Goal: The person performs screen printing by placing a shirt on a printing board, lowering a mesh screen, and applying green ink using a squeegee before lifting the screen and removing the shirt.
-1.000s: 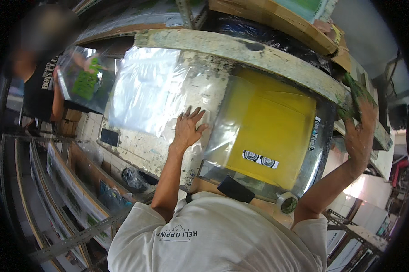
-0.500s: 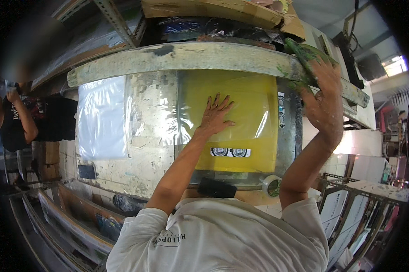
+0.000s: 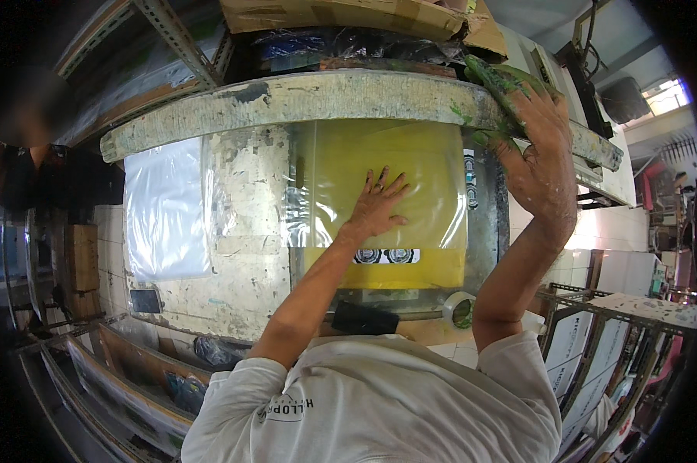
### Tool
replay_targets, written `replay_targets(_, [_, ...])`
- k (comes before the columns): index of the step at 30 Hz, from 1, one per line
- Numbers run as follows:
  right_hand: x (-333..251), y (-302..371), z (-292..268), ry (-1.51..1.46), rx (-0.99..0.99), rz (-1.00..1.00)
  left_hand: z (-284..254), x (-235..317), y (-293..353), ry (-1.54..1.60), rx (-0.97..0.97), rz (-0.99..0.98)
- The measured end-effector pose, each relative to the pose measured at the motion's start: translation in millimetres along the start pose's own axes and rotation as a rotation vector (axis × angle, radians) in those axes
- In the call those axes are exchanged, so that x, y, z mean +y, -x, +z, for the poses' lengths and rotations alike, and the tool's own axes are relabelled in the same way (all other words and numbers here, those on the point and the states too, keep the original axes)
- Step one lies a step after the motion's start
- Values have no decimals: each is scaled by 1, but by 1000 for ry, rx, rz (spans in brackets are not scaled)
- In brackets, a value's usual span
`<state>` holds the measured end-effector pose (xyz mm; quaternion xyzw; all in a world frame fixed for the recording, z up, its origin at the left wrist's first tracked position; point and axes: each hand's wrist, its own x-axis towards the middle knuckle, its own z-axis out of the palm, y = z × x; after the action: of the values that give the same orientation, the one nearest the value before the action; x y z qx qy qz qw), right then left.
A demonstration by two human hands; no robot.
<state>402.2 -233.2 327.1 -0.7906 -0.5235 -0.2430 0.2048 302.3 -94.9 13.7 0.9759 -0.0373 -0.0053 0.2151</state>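
Note:
My left hand lies flat with fingers spread on a clear plastic sheet. That sheet covers most of a yellow panel. A strip with round black-and-white emblems shows at the sheet's near edge, and a similar strip sits to the right of the panel. My right hand grips a green-stained, cloth-like thing at the right part of a long paint-crusted beam; its exact kind is unclear.
A stack of white plastic film lies left on the stained worktable. Nearest me are a tape roll and a black flat object. Shelving frames stand on both sides; another person is at far left.
My left hand has slid slightly right and toward me, and the clear sheet with it, its near edge now reaching the emblem strip. My right hand keeps its place. The other person's arm has moved.

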Motion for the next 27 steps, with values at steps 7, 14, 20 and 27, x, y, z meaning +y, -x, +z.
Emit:
replay_targets(7, [-1,1,-2,-29,-98,83,1,4,8,42,32,7])
replay_targets(14, [-2,8,2,28,-19,1,-40,2,31,100,336,-31])
replay_targets(20, [-22,42,4,45,-106,62,-99,-50,134,868,1416,-306])
replay_targets(27, [-65,120,15,6,-397,220,-159,-55,235,945,1416,-311])
